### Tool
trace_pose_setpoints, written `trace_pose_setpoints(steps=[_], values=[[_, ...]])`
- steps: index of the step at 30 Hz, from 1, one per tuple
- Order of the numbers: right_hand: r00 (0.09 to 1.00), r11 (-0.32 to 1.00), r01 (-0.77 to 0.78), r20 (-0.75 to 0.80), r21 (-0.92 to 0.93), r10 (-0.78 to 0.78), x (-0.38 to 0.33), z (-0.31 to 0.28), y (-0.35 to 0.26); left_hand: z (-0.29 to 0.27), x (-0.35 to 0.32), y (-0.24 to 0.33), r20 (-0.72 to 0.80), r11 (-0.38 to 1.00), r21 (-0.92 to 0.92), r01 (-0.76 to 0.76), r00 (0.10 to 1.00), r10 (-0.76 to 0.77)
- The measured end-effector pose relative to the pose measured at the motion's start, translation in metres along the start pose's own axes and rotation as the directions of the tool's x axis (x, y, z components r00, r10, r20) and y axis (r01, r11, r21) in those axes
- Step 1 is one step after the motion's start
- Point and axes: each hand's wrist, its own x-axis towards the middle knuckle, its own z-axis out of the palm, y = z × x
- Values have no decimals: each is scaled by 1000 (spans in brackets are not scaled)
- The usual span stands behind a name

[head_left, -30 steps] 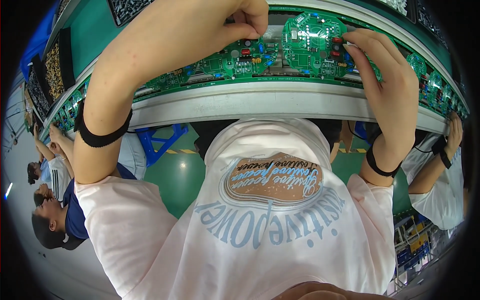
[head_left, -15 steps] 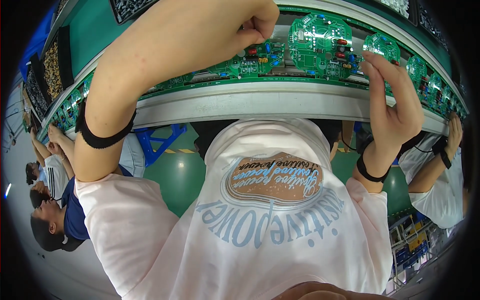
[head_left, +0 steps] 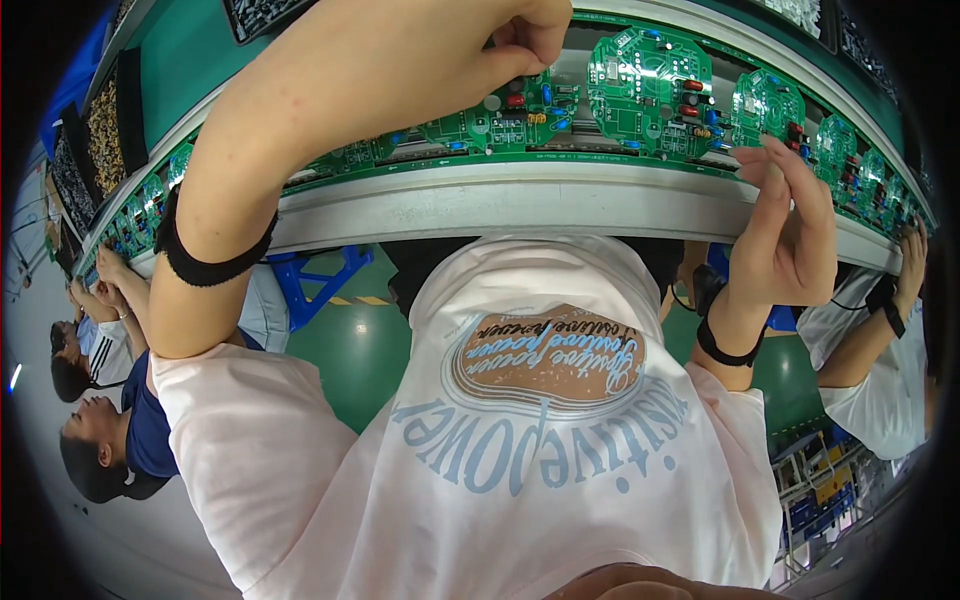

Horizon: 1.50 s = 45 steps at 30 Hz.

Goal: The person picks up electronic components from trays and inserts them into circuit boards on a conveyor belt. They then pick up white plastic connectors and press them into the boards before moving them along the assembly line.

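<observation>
My left hand (head_left: 525, 45) reaches over a green circuit board (head_left: 500, 130) on the line. Its thumb and curled fingers press together just above the board's far part, and whatever they pinch is hidden. Red, blue and banded components stand on that board. To its right lies another rounded circuit board (head_left: 640, 100) with similar parts. My right hand (head_left: 790, 230) hovers over the near rail beside that second board's right edge, fingers bent and tips brought together. Something thin and small may be at those fingertips, too small to name.
A pale metal rail (head_left: 500, 200) runs along the near side of the board row. Dark bins of small parts (head_left: 105, 135) stand at the far left, another bin (head_left: 260, 15) at the back. Co-workers sit left and right; a hand (head_left: 910, 260) touches the rail at right.
The boards have shifted slightly to the right, my left hand along with them. My right hand has drawn back toward me, away from the boards, and its fingers have turned.
</observation>
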Motion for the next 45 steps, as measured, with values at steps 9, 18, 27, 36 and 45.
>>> trace_pose_setpoints(steps=[9,18,27,36,45], values=[[998,998,-54,-21,21,55,-1,-1,0,0,0,-3,-4,998,-7,-56,998,56],[993,996,-48,-107,77,56,0,4,3,1,1,-4,-18,996,2,-86,996,86],[994,997,-39,-101,63,46,0,4,5,3,0,-3,-27,998,-5,-69,997,69],[997,997,-74,-13,8,74,-2,-2,1,3,-1,-2,-32,998,3,-70,997,70],[997,997,-75,0,20,75,-1,-4,1,6,-1,-1,-54,997,8,-73,996,73]])
